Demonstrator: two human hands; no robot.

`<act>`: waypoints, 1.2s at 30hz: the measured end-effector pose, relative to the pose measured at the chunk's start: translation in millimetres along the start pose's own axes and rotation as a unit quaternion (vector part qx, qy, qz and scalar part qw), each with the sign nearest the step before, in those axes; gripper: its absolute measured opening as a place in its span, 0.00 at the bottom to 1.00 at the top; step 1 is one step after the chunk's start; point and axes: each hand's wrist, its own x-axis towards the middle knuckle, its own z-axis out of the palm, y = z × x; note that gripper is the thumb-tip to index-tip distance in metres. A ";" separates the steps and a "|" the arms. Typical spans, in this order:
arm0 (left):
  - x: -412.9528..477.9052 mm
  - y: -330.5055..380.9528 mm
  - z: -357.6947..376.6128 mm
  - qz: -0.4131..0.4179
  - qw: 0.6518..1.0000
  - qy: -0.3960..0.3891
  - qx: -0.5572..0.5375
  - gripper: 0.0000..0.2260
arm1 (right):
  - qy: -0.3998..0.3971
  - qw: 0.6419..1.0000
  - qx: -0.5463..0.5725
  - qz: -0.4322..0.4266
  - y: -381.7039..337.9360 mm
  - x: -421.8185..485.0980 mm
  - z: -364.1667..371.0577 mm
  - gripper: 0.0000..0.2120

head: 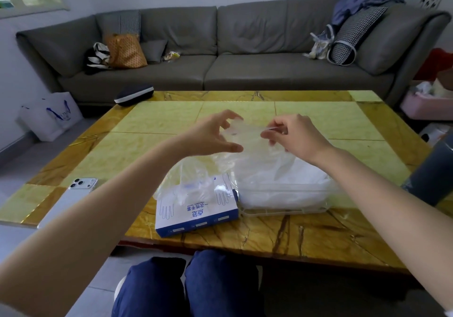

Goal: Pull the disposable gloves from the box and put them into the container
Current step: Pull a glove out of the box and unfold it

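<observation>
Both hands were up over the table (159, 125), with one clear glove (247, 136) stretched between them. The right hand (296, 135) pinched one edge of it with thumb and fingertip. The left hand (215, 135) had its fingers curled round the other end, thumb under. It looked like a loose hold.

Below the hands sat the box (196, 210), near the front of the table, with more thin plastic sticking out of its top. Just beside it, on the right, was the container (289, 210) – a clear tray already heaped with a white pile (282, 177) of gloves. A phone (82, 184) lay at the left side of the table.

The glove looked very thin, soft and floppy, and so light that a puff of air might move it. It would likely slip and cling to skin too. An edge pinch seemed best – then a press down onto the pile so it stays put.
</observation>
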 end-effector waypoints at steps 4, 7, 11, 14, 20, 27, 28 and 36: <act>18.0 1.2 15.2 0.044 0.994 0.086 0.050 0.01 | -0.061 0.997 -0.005 0.045 8.0 -3.0 -13.1 0.14; 33.0 4.3 20.4 0.033 0.990 0.126 0.059 0.03 | -0.075 0.992 -0.069 0.069 21.3 -2.1 -23.0 0.12; 46.6 22.4 19.7 0.071 0.972 0.223 0.024 0.07 | 0.115 0.984 -0.138 0.010 32.6 1.6 -29.6 0.04; 43.8 30.5 19.0 0.125 0.952 0.279 -0.024 0.03 | 0.260 0.948 -0.165 -0.083 31.9 0.8 -34.4 0.09; 22.5 -1.4 42.4 0.160 0.966 0.168 0.113 0.07 | 0.178 0.944 -0.208 -0.183 52.8 -29.5 -32.2 0.16; 42.2 -17.9 77.7 0.127 0.953 -0.009 0.275 0.09 | -0.186 0.958 -0.216 0.039 82.6 -27.4 -10.9 0.18; 47.9 -17.1 82.5 0.122 0.949 -0.032 0.288 0.10 | -0.220 0.948 -0.221 0.060 83.0 -22.6 -7.3 0.19; 79.0 -22.7 114.8 0.069 0.848 -0.224 0.475 0.12 | -0.434 0.870 -0.187 0.138 87.2 4.6 13.3 0.21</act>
